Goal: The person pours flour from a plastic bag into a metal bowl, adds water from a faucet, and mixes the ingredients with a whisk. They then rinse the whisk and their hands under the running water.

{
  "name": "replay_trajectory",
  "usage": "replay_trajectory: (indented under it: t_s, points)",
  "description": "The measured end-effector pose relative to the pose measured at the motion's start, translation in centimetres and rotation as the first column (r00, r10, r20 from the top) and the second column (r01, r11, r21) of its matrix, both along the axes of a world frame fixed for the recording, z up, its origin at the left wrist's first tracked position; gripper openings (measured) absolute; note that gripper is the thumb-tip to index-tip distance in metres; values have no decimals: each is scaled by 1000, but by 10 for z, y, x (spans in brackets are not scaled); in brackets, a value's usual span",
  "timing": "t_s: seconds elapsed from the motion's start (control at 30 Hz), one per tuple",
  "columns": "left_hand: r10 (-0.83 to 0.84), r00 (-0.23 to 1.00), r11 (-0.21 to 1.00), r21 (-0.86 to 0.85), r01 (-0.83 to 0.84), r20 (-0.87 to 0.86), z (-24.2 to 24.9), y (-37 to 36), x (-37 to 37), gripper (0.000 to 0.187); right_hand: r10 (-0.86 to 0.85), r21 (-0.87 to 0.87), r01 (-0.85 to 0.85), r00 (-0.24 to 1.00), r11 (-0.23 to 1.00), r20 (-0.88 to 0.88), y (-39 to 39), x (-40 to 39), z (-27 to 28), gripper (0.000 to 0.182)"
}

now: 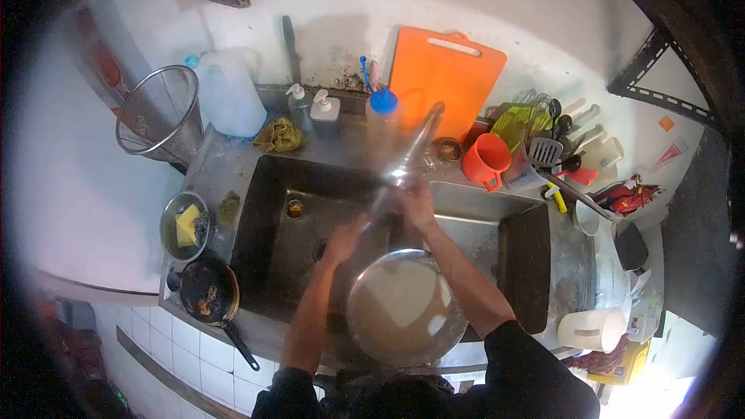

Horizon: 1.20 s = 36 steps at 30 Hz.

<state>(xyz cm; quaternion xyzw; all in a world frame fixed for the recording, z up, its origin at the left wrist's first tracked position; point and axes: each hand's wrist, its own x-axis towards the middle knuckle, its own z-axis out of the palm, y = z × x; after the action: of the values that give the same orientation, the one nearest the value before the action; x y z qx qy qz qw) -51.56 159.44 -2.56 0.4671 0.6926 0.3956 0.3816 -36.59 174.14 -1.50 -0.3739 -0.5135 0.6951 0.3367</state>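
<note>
In the middle of the view, above the sink [264, 287], a shiny metal bowl [411, 151] is tilted up and seen nearly edge-on; it is smeared by motion. My right hand [417, 207] is closed on its near side. My left hand [345, 240] is closed at its lower edge, the fingertips blurred. Just below my hands, a wide metal basin [372, 273] of cloudy liquid rests at the sink's front, partly behind my right forearm. Behind the tilted bowl stands a bottle with a blue cap [383, 101].
Along the back are a plastic jug [231, 93], pump bottles [324, 109], an orange cutting board [442, 70] and a red mug [487, 159]. Utensils [545, 151] crowd the right. A strainer [159, 112], small bowl [169, 225] and frying pan [208, 291] sit left.
</note>
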Motion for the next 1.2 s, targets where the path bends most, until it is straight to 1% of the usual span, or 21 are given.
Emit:
replay_trajectory:
  t_s: [0.03,0.07,0.17,0.23,0.3,0.37,0.43,0.5,0.53,0.57,0.6,0.67,0.73,0.77,0.83,0.9,0.97,1.03,1.1,1.13,1.2]
  points:
    - [-66,988,998,-5,66,-139,-1,0,-7,75,1,4,-1,1000,1000,-6,0,-3,2,56]
    - [-71,987,997,-5,71,-141,-3,0,-9,75,8,7,-8,1000,1000,-16,-4,-2,2,56]
    - [-14,993,972,-236,-13,-115,-16,7,2,74,-18,107,20,1000,994,-17,-20,4,20,54]
    - [32,979,998,63,-19,-203,-21,8,10,75,63,183,-48,995,982,-78,-20,5,29,54]
    - [17,994,1000,5,-17,-107,-9,6,9,75,11,290,-13,1000,957,11,-19,14,40,54]
    - [3,1000,998,-56,-4,-10,-7,6,2,75,-159,111,157,987,981,10,-21,29,51,53]
    - [60,998,963,-260,-67,-33,-29,-3,-25,74,-334,277,340,940,899,-70,-5,63,37,51]
    - [231,950,971,-12,-239,-212,-56,-32,-49,70,-474,293,490,871,821,-127,-11,105,82,49]
    - [242,959,967,-45,-252,-149,-61,-47,-63,68,-462,262,533,839,804,-288,-11,129,95,49]
    - [255,963,961,-83,-262,-86,-64,-61,-73,66,-588,541,576,790,613,-175,-18,146,126,44]
    - [250,965,962,-88,-257,-82,-67,-73,-79,66,-657,690,563,735,455,-166,-26,163,158,40]
    - [303,951,945,-145,-292,59,-70,-94,-84,58,-666,619,730,618,289,-418,-42,182,215,42]
    - [344,935,937,-96,-336,84,-64,-101,-72,50,-811,786,604,389,-134,-437,-48,200,264,47]
    - [385,917,923,-43,-382,109,-63,-102,-66,42,-812,787,600,383,-143,-440,-40,204,275,47]
    - [385,898,921,-26,-389,212,-72,-104,-55,39,-632,760,615,508,-211,-586,-19,214,298,40]
    - [385,869,915,-5,-404,312,-85,-105,-52,40,-785,866,486,488,-118,-381,2,220,309,51]
    - [365,895,930,-138,-339,256,-96,-104,-53,36,-723,921,388,630,-21,-282,45,234,291,53]
    - [379,889,925,-129,-357,258,-83,-109,-47,35,-735,919,366,661,144,-148,78,239,267,56]
    - [398,881,917,-126,-378,257,-84,-115,-47,34,-863,923,297,501,245,68,68,215,261,48]
    - [375,873,926,-87,-367,311,-97,-120,-53,34,-862,923,298,502,245,67,79,219,251,48]
    - [346,867,934,-46,-354,358,-136,-135,-69,34,-782,880,134,533,455,323,121,243,209,34]
